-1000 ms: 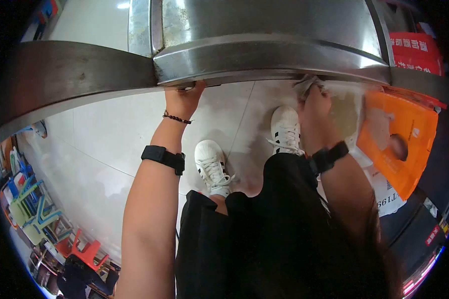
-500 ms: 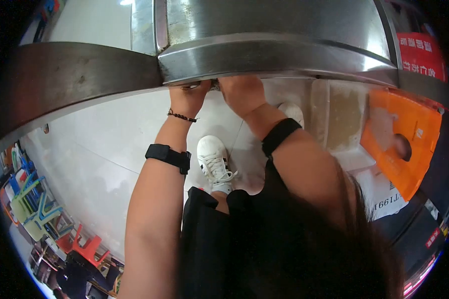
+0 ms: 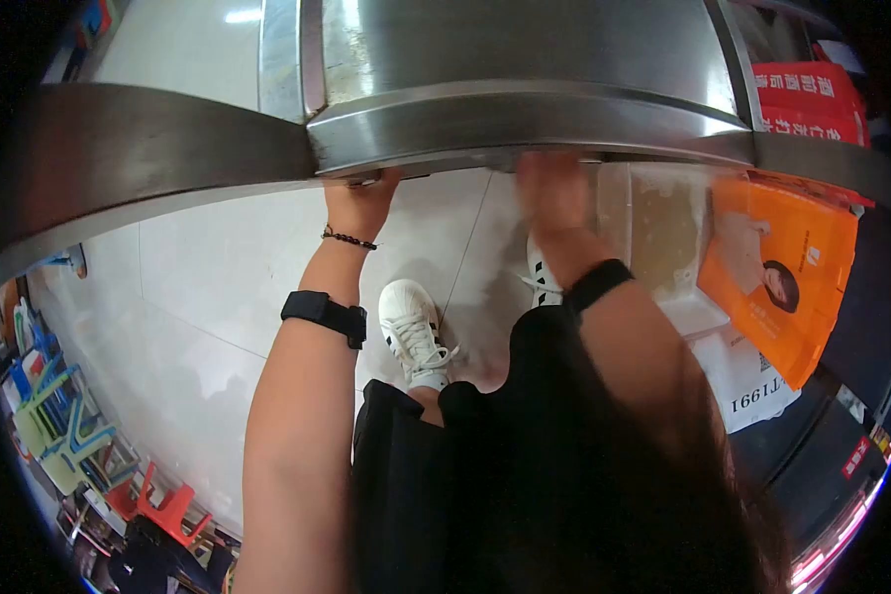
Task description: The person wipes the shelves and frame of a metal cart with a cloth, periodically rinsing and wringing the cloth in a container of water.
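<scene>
A stainless steel counter (image 3: 535,114) with a rounded front edge spans the top of the view. My left hand (image 3: 359,205) is at the underside of that edge, near the seam where two steel sections meet. Its fingers are hidden beneath the steel. Farther right along the same edge is my right hand (image 3: 556,193), blurred by motion, its fingertips also out of sight under the rim. Whether either hand holds anything cannot be made out.
On the right stands an orange printed bag (image 3: 812,257) beside a pale box (image 3: 653,233) and a white package (image 3: 747,381). Red packaging (image 3: 812,99) lies behind them. Colourful small chairs (image 3: 64,426) are at the lower left. My white shoes (image 3: 413,327) are on the tiled floor.
My right hand has moved right along the counter's edge, away from my left hand. The left hand stays near the seam. The view has shifted slightly, and both shoes show more clearly.
</scene>
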The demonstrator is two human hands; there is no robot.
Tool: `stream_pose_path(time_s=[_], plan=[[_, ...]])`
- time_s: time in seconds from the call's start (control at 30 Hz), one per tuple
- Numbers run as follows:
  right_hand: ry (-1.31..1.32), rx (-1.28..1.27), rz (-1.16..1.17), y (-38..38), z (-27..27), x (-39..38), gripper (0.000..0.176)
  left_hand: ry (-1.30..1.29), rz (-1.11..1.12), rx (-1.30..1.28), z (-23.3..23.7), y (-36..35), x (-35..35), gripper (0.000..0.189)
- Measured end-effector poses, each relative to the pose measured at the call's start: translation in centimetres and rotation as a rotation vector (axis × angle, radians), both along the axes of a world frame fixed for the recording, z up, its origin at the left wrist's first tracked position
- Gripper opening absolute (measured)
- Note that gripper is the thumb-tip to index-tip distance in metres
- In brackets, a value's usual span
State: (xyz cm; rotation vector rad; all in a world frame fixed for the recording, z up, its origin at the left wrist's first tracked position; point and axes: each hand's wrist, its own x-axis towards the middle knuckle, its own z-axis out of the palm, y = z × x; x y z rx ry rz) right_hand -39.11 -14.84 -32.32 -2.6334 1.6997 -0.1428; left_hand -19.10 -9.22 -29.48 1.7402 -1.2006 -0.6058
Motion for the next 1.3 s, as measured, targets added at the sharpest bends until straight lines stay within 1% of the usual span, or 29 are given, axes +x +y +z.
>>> stream_pose_path(time_s=[0.1, 0.13, 0.17, 0.23, 0.27, 0.33, 0.37, 0.4, 0.43, 0.47, 0.5, 0.53, 0.6, 0.63, 0.67, 0.7, 0.73, 0.77, 0.8, 0.83, 0.87, 0.9, 0.97, 1.03, 1.07, 1.1, 1.17, 1.23, 1.3], plan=[[-0.258, -0.029, 0.355, 2.2, -0.3, 5.4, 0.011, 0.039, 0.009, 0.055, 0.4, 0.0, 0.1, 0.015], [-0.327, -0.012, 0.474, 2.7, -0.7, 7.2, 0.012, 0.005, -0.004, 0.012, -0.2, -0.2, 0.2, 0.013], [-0.626, 0.317, 0.193, 3.5, 1.4, 8.7, 0.01, 0.001, -0.007, 0.007, -0.1, -0.3, 0.2, 0.013], [-0.49, 0.245, 0.348, 2.7, -0.1, 9.2, 0.009, 0.087, 0.006, 0.006, -0.2, -0.2, 0.2, 0.012], [-0.493, 0.251, 0.349, 2.5, -0.8, 8.6, 0.009, 0.136, -0.039, -0.023, -1.0, -0.1, 0.7, 0.012], [-0.169, 0.203, 0.597, 1.1, 1.4, 6.1, 0.011, 0.096, -0.041, 0.025, -0.6, -0.1, 0.8, 0.012], [-0.185, 0.242, 0.501, 0.7, 2.4, 4.8, 0.01, 0.056, -0.052, 0.063, -0.4, -0.1, 0.6, 0.012], [-0.202, 0.276, 0.404, 0.2, 3.1, 3.3, 0.009, 0.093, -0.007, 0.03, -0.4, -0.2, 0.5, 0.013], [-0.055, 0.204, 0.423, -0.7, 2.0, 1.1, 0.009, 0.092, -0.004, 0.025, -0.5, -0.3, 0.6, 0.013], [0.09, 0.131, 0.441, -1.5, 0.7, -1.4, 0.009, 0.027, -0.017, 0.027, -0.5, -0.4, 0.7, 0.011], [0.039, 0.026, 0.366, -2.1, 0.3, -4.1, 0.009, -0.04, -0.031, 0.03, -0.5, -0.3, 0.8, 0.01], [-0.013, -0.079, 0.288, -2.4, 0.7, -5.5, 0.009, -0.043, -0.03, 0.025, -0.6, -0.2, 0.8, 0.01], [-0.01, -0.042, 0.294, -2.0, 1.8, -6.2, 0.01, 0.039, 0.032, 0.13, -0.4, -0.4, 0.8, 0.009], [-0.008, 0.001, 0.294, -1.6, 2.6, -6.3, 0.01, 0.035, 0.027, 0.122, -0.1, -0.5, 0.8, 0.009], [-0.235, 0.007, 0.309, -1.1, 3.3, -6.0, 0.008, 0.118, 0.041, 0.11, 0.3, -0.4, 0.7, 0.01], [-0.241, 0.002, 0.307, -0.6, 4.8, -5.8, 0.008, 0.199, 0.057, 0.096, 0.9, -0.4, 1.0, 0.011], [-0.523, 0.205, 0.215, 0.0, 6.3, -5.7, 0.009, 0.149, 0.062, -0.002, 0.3, -0.3, 1.8, 0.014], [-0.802, 0.406, 0.118, 0.6, 7.3, -5.8, 0.01, 0.141, 0.056, -0.006, -0.6, -0.4, 2.9, 0.014], [-0.811, 0.396, 0.116, 0.9, 7.8, -6.3, 0.01, 0.046, 0.084, -0.018, -1.5, -0.5, 4.3, 0.016], [-1.243, 0.814, -0.047, 1.8, 7.4, -7.4, 0.013, -0.044, 0.11, -0.012, -1.9, 0.1, 4.8, 0.019], [-1.658, 1.221, -0.21, 2.0, 8.3, -8.0, 0.016, -0.068, 0.116, 0.093, -0.8, 0.3, 5.7, 0.024], [-1.661, 1.206, -0.208, 2.2, 9.6, -8.4, 0.016, -0.189, 0.124, 0.129, -1.2, 0.4, 6.9, 0.028], [-1.806, 1.469, -0.322, 3.3, 12.8, -9.0, 0.021, -0.219, 0.158, 0.113, -1.3, 0.7, 8.5, 0.033], [-1.828, 1.48, -0.34, 4.0, 14.0, -9.7, 0.026, -0.027, 0.242, 0.196, -0.1, 0.8, 9.0, 0.036], [-1.874, 1.484, -0.338, 4.2, 14.3, -9.8, 0.027, -0.035, 0.183, 0.128, -2.0, 1.0, 10.6, 0.04], [-1.922, 1.487, -0.328, 4.3, 14.8, -9.9, 0.028, -0.044, 0.17, 0.121, -1.4, 1.3, 9.7, 0.04], [-1.975, 1.445, -0.339, 4.8, 15.6, -9.8, 0.03, -0.402, 0.412, 0.046, 0.5, 2.8, 5.9, 0.046], [-2.05, 1.422, -0.343, 5.2, 16.3, -9.9, 0.033, -0.325, 0.182, 0.074, 4.1, 3.9, 1.3, 0.059], [-2.097, 1.391, -0.324, 5.1, 16.8, -10.3, 0.035, -0.079, -0.054, 0.177, 5.1, 4.0, -3.0, 0.063]])
